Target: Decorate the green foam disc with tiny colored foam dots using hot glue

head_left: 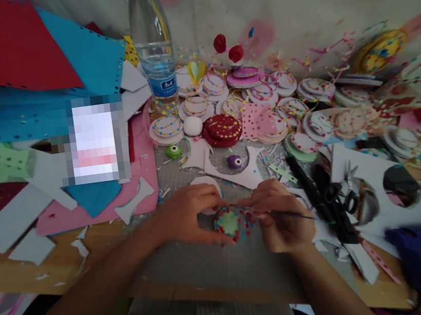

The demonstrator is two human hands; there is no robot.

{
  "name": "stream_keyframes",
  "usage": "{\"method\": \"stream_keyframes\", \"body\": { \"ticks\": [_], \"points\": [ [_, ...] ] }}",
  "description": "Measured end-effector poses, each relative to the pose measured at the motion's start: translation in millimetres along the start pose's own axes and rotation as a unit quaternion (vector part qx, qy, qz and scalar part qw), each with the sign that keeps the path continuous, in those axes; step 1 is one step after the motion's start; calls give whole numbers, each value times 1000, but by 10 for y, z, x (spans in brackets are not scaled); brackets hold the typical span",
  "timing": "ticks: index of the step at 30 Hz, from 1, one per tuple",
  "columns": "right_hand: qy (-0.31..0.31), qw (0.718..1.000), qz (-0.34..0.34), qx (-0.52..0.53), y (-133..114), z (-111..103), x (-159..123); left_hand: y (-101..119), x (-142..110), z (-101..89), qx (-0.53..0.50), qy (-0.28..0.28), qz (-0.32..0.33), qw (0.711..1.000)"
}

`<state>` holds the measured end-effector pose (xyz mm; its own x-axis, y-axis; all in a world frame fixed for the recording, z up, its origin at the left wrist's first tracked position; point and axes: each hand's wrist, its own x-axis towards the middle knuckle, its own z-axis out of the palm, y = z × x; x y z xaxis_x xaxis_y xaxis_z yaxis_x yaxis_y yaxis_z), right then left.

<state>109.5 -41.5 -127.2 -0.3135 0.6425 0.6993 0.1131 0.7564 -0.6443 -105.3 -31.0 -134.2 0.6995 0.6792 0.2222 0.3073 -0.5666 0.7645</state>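
Head view, centre: one green round piece (227, 222), star-trimmed around its rim; star strand (248, 221) trailing right, seemingly unfixed. My left hand (187, 215) grasps the rim; my right hand (284, 217) pinches a slim stick (297, 214). Trimmed discs (222, 129): upper centre. Room: grey mat (209, 266), lower centre, to the wooden edge (197, 289); scissors (351, 200), right.

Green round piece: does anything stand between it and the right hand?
Only a strand of red and blue stars shows between the green round piece and the right hand; nothing bulkier is visible there.
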Motion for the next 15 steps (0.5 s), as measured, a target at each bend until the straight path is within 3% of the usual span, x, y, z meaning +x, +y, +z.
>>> {"method": "stream_keyframes", "body": {
  "ticks": [15],
  "points": [
    [3,1000,9,13,-7,34,25,-1,2,2,6,-3,5,1000]
  ]
}}
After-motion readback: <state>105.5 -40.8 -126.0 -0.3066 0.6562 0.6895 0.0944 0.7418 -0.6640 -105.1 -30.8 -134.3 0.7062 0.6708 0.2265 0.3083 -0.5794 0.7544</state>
